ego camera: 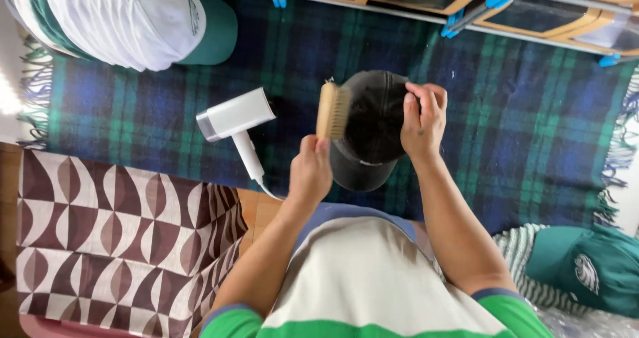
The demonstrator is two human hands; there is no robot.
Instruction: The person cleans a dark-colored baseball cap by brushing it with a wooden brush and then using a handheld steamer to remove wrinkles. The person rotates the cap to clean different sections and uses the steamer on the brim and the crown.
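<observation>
Left hand [311, 171] grips wooden brush [331, 110] upright (bristles toward cap); right hand [423, 120] clasps dark cap [369, 128], brim nearest.

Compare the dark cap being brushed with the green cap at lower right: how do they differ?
The dark cap is faded black; the green cap is teal green with a pale emblem. The dark cap is held by the right hand with the brush in the left hand against it; the green cap lies untouched on striped cloth. Both are brimmed baseball caps.

Wooden brush [327, 110]; matt cloth cap [370, 128]
</observation>
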